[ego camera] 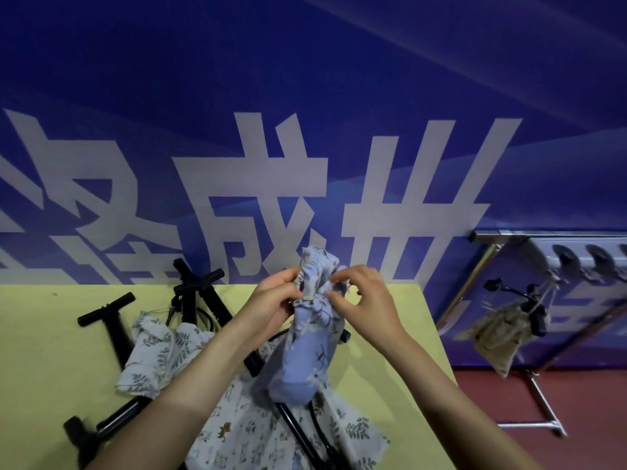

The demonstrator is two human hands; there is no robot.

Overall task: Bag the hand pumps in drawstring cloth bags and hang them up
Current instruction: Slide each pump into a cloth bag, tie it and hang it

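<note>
Above the yellow table (pixel 51 351) I hold a pale blue patterned drawstring bag (pixel 307 351), bulging with something hidden inside. My left hand (pixel 274 301) grips its gathered neck from the left. My right hand (pixel 363 296) pinches the bunched cloth at the neck from the right. Several black hand pumps (pixel 112 325) lie on the table, one (pixel 200 293) standing up at the back. White leaf-print cloth bags (pixel 159 354) and an animal-print one (pixel 244 432) lie among them.
At the right stands a metal rack (pixel 539 398) with hooks; a beige filled drawstring bag (pixel 498 337) hangs from it with a black pump handle sticking out. A blue banner wall with large white characters rises behind the table. Red floor lies right of the table.
</note>
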